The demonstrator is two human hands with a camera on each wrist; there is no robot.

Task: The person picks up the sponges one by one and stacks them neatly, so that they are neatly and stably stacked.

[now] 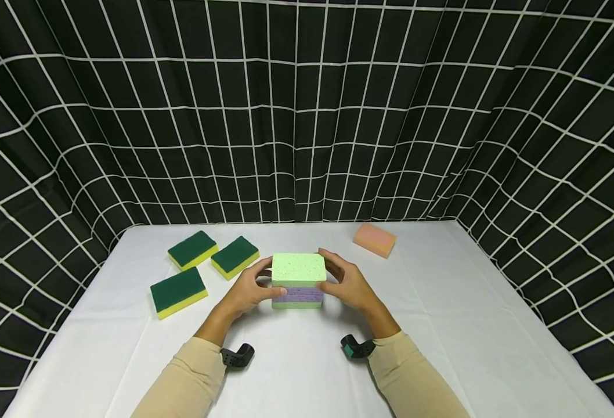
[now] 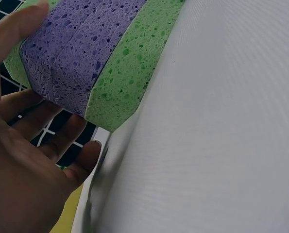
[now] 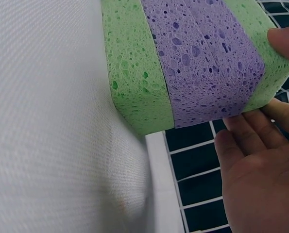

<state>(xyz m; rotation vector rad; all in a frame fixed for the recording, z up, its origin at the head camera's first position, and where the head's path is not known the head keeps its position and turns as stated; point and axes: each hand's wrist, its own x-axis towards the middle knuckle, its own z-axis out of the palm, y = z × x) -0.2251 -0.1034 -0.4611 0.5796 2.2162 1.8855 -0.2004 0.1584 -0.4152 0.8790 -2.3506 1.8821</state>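
Note:
A neat stack of sponges stands on the white table in the middle of the head view. Its top is a light green sponge (image 1: 299, 267), two purple sponges (image 2: 81, 53) make up the middle, and another light green sponge (image 3: 134, 73) lies at the bottom. From the left, my left hand (image 1: 246, 288) holds the stack, thumb at the purple front and fingers along the side. My right hand (image 1: 352, 284) grips the opposite side, its thumb at the front by the upper green sponge. In the head view the stack hides some fingertips.
Three scrub sponges with dark green tops and yellow undersides lie left of the stack: a near one (image 1: 179, 290), a far one (image 1: 192, 248) and a right one (image 1: 235, 255). An orange-pink sponge (image 1: 374, 240) lies at the back right. Black gridded cloth (image 1: 296, 116) surrounds the table (image 1: 443, 348).

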